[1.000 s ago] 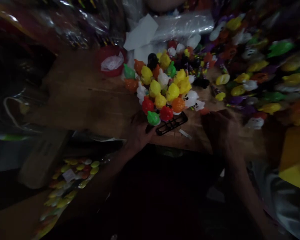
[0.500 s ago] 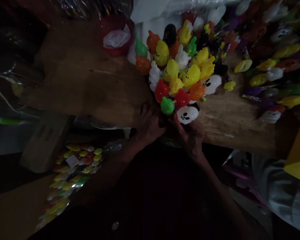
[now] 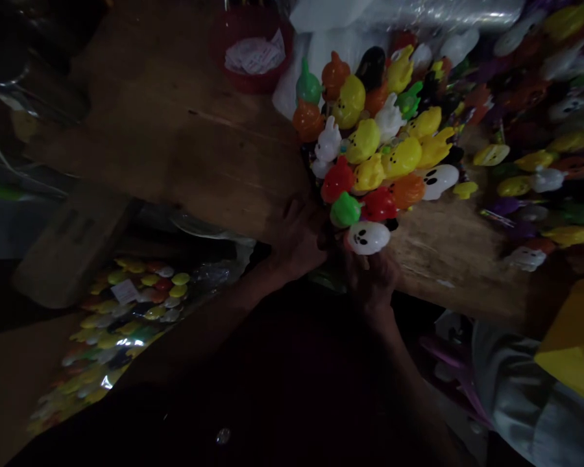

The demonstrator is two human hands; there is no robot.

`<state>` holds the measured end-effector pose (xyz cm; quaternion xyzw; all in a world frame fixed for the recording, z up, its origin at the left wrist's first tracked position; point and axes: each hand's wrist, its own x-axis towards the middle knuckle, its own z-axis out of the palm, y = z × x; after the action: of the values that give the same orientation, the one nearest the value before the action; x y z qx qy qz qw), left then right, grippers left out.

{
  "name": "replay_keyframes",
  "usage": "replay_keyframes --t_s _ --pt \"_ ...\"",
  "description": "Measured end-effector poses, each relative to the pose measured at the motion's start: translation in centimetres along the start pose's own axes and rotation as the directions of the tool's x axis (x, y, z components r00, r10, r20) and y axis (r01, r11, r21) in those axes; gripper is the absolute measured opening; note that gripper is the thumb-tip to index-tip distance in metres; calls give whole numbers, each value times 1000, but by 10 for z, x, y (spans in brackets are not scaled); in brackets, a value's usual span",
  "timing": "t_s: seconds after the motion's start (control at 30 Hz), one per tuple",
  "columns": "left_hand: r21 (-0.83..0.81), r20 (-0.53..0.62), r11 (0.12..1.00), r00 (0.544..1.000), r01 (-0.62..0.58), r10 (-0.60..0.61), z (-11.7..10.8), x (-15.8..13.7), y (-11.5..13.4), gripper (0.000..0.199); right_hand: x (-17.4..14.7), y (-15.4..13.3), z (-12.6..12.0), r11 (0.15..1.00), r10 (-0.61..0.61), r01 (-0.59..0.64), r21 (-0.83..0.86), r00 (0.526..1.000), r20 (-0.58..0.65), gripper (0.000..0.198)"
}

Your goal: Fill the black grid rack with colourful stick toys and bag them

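Brightly coloured plastic toy figures (image 3: pixel 363 139) are bunched upright close together at the table's front edge, in yellow, orange, red, green, white and black. Just left of the bunch's near end, my left hand (image 3: pixel 299 240) rests at the edge with curled fingers; what they hold is hidden in shadow. Below a white toy with a black-eyed skull face (image 3: pixel 368 238), my right hand (image 3: pixel 374 279) is closed, its fingertips hidden by that toy and the dark. A green figure (image 3: pixel 345 210) and a red figure (image 3: pixel 379 204) sit just beyond. Dim light hides what joins the bunch.
Many more toys (image 3: pixel 535 181) lie on the right of the wooden table (image 3: pixel 189 162). A red bowl (image 3: pixel 253 81) with paper slips stands at the back. Below left is a clear bag of toys (image 3: pixel 121 324). A pale cloth sack (image 3: pixel 511 383) and yellow item (image 3: pixel 574 350) are at lower right.
The view has turned slightly, so the table and bowl appear shifted. The toy bunch appears farther right at its far end. Both hands keep nearly the same place at the table edge.
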<state>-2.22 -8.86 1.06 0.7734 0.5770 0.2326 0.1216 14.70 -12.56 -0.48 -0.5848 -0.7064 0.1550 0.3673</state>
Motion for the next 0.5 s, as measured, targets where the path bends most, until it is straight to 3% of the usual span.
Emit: replay_keyframes --t_s 0.17,0.33,0.43,0.5 --pt "-34 2 999 1000 -23 23 0 1 0 18 11 -9 1 990 -141 141 17 990 17 17" --pt "-1 -89 991 987 -136 136 2 -3 -1 13 11 -19 -2 986 -130 126 106 991 31 21" --pt "46 -188 976 958 -214 219 1 -5 -3 14 9 -10 -19 970 -163 159 183 987 5 18" --pt "14 -216 966 943 -257 254 -2 -4 -5 21 15 6 -41 987 -91 99 127 994 -66 22"
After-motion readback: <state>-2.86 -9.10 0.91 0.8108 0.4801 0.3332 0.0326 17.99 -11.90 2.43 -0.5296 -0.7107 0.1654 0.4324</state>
